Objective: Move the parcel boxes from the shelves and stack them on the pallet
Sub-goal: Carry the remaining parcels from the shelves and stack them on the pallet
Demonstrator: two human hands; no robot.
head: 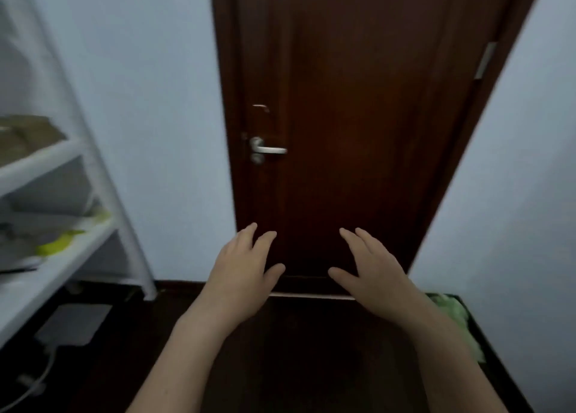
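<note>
both hands empty, left hand (246, 275) and right hand (371, 275) spread flat, fingers straight, out toward dark brown wooden door (358, 116), white metal shelves (46, 163) left, blurry brown cardboard parcel (28, 135) up there

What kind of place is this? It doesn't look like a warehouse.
Probably a small storage room in a home or office: a dark wooden door with a lever handle, plain pale walls, and a white shelf rack holding what look like cardboard boxes.
</note>
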